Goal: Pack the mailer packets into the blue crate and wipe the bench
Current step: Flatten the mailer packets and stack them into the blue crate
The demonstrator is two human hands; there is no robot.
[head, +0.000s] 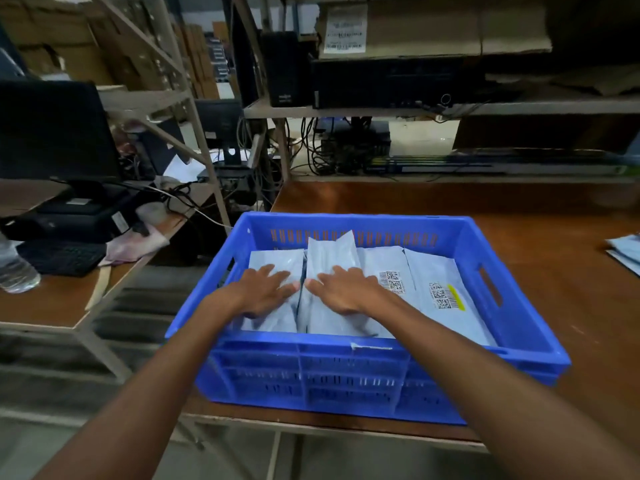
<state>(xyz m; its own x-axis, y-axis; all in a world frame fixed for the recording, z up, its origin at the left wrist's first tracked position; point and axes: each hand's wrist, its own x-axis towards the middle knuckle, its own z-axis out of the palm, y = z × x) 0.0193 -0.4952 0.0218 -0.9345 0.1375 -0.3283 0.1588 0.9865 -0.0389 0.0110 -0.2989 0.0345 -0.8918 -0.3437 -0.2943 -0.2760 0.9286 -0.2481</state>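
A blue crate (519, 306) stands on the brown wooden bench (554, 237), near its front left corner. Several pale grey mailer packets (443, 282) lie inside it, two with barcode labels. My left hand (263, 291) lies flat, fingers spread, on the leftmost packet (273, 261). My right hand (343, 289) presses with straight fingers on the packet beside it (329, 251), whose far end sticks up. The two hands almost touch at the fingertips.
A few more packets (627, 254) lie at the bench's right edge. To the left stands a lower desk (52, 306) with a monitor (52, 129), keyboard (62, 256), water bottle (15, 268) and a cloth (135, 245). Shelves with computers and cables rise behind the bench.
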